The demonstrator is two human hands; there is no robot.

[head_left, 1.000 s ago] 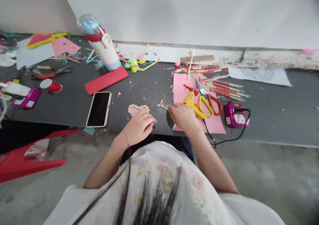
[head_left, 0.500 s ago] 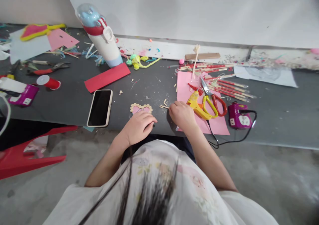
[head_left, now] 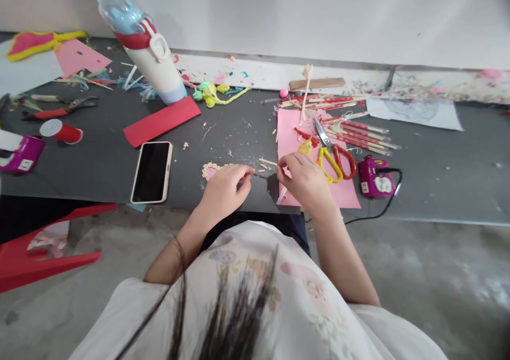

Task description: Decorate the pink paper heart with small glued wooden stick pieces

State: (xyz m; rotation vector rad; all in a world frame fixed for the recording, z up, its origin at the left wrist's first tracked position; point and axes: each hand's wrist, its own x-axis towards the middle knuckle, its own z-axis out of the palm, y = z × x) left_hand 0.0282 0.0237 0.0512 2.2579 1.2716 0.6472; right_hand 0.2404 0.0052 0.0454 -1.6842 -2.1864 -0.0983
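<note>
My right hand (head_left: 303, 180) is closed in a pinch on a short thin wooden stick (head_left: 268, 162) lifted just over the dark table. My left hand (head_left: 223, 189) has its fingers curled, fingertips pointing toward the right hand, and it partly covers a small pink heart edged with wooden beads (head_left: 209, 169). Whether the left fingers grip anything is hidden. A few loose stick bits (head_left: 263, 167) lie between the hands.
A pink sheet (head_left: 290, 131) carries a yellow glue gun (head_left: 306, 147) and red-handled scissors (head_left: 334, 155). A purple socket block (head_left: 372, 176), red-wrapped sticks (head_left: 358, 136), a phone (head_left: 152, 171), a red card strip (head_left: 161, 120) and a white bottle (head_left: 148, 51) lie around.
My right hand lifted from the table with the thin stick pinched. My left hand slid right over the heart, toward the right hand. The camera view shifted slightly.
</note>
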